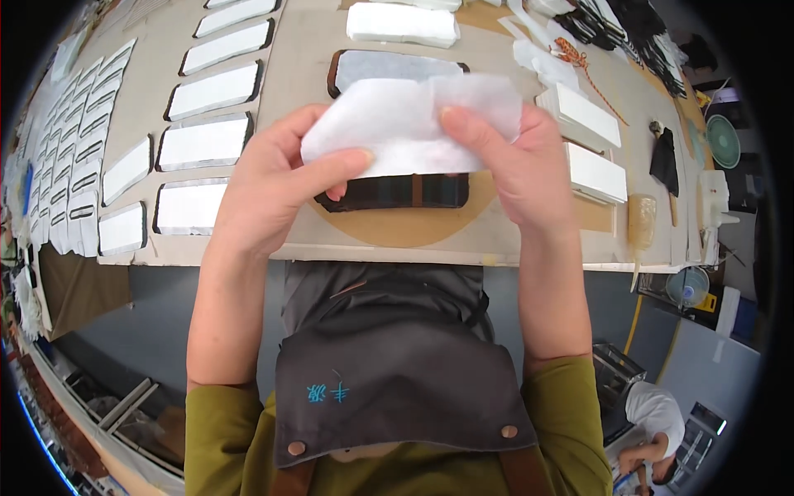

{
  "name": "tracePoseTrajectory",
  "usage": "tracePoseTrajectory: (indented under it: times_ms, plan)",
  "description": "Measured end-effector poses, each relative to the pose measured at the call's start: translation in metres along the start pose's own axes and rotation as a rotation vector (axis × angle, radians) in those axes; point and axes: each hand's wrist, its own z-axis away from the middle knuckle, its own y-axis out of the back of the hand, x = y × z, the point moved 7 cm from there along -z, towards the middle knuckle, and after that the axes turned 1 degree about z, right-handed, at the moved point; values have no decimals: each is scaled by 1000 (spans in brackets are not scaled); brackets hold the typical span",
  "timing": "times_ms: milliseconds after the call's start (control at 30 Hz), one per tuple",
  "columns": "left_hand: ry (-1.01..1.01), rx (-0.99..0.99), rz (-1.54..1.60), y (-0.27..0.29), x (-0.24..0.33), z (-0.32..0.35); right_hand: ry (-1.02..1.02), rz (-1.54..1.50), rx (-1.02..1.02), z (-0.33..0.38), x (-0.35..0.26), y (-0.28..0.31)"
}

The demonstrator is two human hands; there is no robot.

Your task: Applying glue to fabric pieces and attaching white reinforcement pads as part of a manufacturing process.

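A thin white sheet, paper or interfacing, is stretched between my hands above the table. My left hand pinches its left end with the thumb in front. At its right end my right hand grips it the same way, thumb pressed on the face. Partly hidden under the sheet lies a dark plaid piece with a brown stripe, resting on a tan round board. Just behind the sheet is a dark-edged piece with a greyish-white panel.
Rows of white panels with dark edges line the table's left side, beside strips with dark slits. White stacks stand at right, near a brush-like dark tool and a yellowish bottle. Another person is at lower right.
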Motion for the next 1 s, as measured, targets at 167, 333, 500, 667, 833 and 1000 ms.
tracePoseTrajectory:
  times_ms: [167,333,500,667,833,1000]
  plan:
    - [-146,294,-50,16,-23,7,-60,95,39,8,40,7]
    - [-238,395,-475,18,-27,11,-68,269,115,9,53,18]
    - [-466,459,-924,12,-20,23,-98,449,120,16,50,19]
    - [-419,448,-994,10,-26,28,-94,501,70,15,52,14]
    - [-450,473,-1021,9,-28,33,52,748,44,12,52,11]
    - [-460,493,-1037,9,-34,33,82,958,45,11,43,5]
